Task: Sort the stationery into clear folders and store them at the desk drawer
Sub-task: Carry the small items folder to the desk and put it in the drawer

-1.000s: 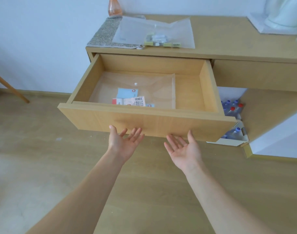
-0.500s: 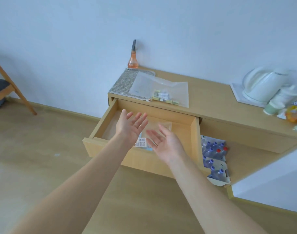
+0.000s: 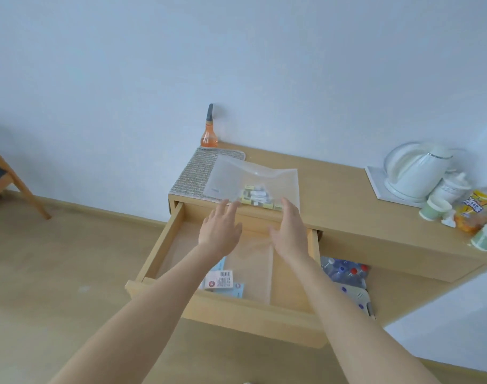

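Pale blue wall [image 3: 236,65] rises behind a light wooden desk [image 3: 347,195] whose left drawer [image 3: 225,311] stands pulled well out over the wood floor [image 3: 56,273]. On the desktop above the drawer lies a clear folder [image 3: 253,181] holding small yellow and white stationery packets [image 3: 257,196], its left part resting on a grey woven mat [image 3: 196,173]; an orange bottle [image 3: 209,134] stands at the wall just behind the mat. Inside the drawer lies a second clear folder [image 3: 253,270] with labelled cards [image 3: 221,279] at its near edge. Both arms reach forward over the open drawer. The left hand [image 3: 220,231] has its fingers straight and slightly spread, tips near the front edge of the desktop folder; the right hand [image 3: 289,231] is likewise flat with fingers extended, its tips at the folder's near right part. Whether either hand actually touches the folder is hard to tell, as the fingertips are blurred. Neither hand holds anything. Farther right on the desk stand a white kettle [image 3: 414,170] on a tray, cups [image 3: 434,207] and a yellow snack bag [image 3: 475,212]. Below the desk, right of the drawer, sits a pack of water bottles [image 3: 344,271]. A wooden chair [image 3: 12,178] shows at the left edge.
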The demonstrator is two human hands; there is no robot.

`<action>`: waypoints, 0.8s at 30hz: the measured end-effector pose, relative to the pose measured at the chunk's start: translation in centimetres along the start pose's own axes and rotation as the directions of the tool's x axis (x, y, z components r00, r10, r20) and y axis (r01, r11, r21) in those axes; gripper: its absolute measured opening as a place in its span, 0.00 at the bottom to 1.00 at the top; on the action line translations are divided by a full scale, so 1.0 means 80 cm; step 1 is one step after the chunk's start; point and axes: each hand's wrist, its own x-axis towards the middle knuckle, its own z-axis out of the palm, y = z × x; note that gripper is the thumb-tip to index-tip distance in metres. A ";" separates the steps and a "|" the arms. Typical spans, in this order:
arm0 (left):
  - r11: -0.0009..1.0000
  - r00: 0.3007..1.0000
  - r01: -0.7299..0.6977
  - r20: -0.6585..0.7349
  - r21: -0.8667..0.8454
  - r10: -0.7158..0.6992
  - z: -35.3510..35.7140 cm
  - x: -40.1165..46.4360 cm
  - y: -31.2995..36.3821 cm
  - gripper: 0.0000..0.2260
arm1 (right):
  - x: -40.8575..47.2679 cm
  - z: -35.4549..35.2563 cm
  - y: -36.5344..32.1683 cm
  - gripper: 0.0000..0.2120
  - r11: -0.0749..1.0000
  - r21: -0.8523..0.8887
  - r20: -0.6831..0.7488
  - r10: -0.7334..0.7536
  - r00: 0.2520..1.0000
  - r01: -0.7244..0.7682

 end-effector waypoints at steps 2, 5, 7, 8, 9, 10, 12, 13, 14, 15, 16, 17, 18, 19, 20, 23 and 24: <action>0.970 0.999 -0.029 0.035 0.241 0.021 0.016 0.037 -0.007 0.23 | 0.032 0.015 0.021 0.32 0.965 -0.241 0.016 -0.098 0.995 0.099; 0.827 0.990 -0.124 0.126 0.548 0.066 0.038 0.089 -0.020 0.26 | 0.079 0.041 0.051 0.35 0.905 -0.403 0.071 -0.119 0.990 0.138; 0.780 0.983 -0.140 0.182 0.610 0.034 0.055 0.120 -0.030 0.29 | 0.111 0.057 0.071 0.36 0.897 -0.422 0.116 -0.089 0.989 0.130; 0.775 0.980 -0.134 0.200 0.617 0.010 0.063 0.134 -0.034 0.29 | 0.126 0.064 0.080 0.37 0.895 -0.427 0.142 -0.071 0.987 0.126; 0.777 0.976 -0.126 0.215 0.617 -0.013 0.068 0.145 -0.038 0.30 | 0.139 0.070 0.087 0.38 0.889 -0.439 0.172 -0.055 0.984 0.127; 0.781 0.972 -0.121 0.234 0.612 -0.033 0.075 0.158 -0.041 0.31 | 0.154 0.077 0.095 0.39 0.885 -0.447 0.203 -0.040 0.978 0.128; 0.798 0.964 -0.112 0.260 0.592 -0.057 0.088 0.181 -0.045 0.31 | 0.180 0.090 0.109 0.40 0.879 -0.458 0.248 -0.019 0.969 0.134; 0.806 0.960 -0.112 0.272 0.582 -0.063 0.094 0.190 -0.046 0.31 | 0.189 0.096 0.116 0.41 0.877 -0.460 0.267 -0.012 0.963 0.138; 0.811 0.957 -0.111 0.280 0.575 -0.067 0.099 0.198 -0.049 0.32 | 0.196 0.101 0.120 0.42 0.876 -0.460 0.285 -0.008 0.958 0.144; 0.814 0.954 -0.113 0.291 0.570 -0.072 0.106 0.207 -0.052 0.34 | 0.204 0.106 0.126 0.42 0.879 -0.453 0.304 -0.003 0.953 0.147; 0.816 0.951 -0.114 0.300 0.566 -0.076 0.112 0.214 -0.055 0.36 | 0.209 0.110 0.130 0.43 0.883 -0.444 0.323 0.002 0.947 0.150; 0.820 0.946 -0.117 0.315 0.561 -0.081 0.118 0.219 -0.059 0.38 | 0.213 0.115 0.135 0.44 0.890 -0.431 0.342 0.008 0.940 0.149; 0.821 0.941 -0.124 0.329 0.557 -0.080 0.122 0.222 -0.062 0.40 | 0.216 0.119 0.138 0.45 0.896 -0.420 0.355 0.016 0.935 0.144; 0.824 0.938 -0.130 0.338 0.551 -0.077 0.126 0.225 -0.065 0.41 | 0.217 0.123 0.141 0.46 0.901 -0.413 0.361 0.025 0.932 0.136; 0.827 0.934 -0.130 0.347 0.547 -0.083 0.130 0.226 -0.069 0.41 | 0.218 0.128 0.145 0.47 0.903 -0.411 0.364 0.037 0.931 0.125; 0.853 0.926 -0.088 0.357 0.515 -0.120 0.137 0.229 -0.079 0.38 | 0.215 0.140 0.153 0.48 0.903 -0.419 0.361 0.065 0.930 0.100; 0.861 0.925 -0.078 0.359 0.503 -0.126 0.139 0.229 -0.082 0.37 | 0.214 0.143 0.154 0.48 0.904 -0.416 0.363 0.069 0.929 0.095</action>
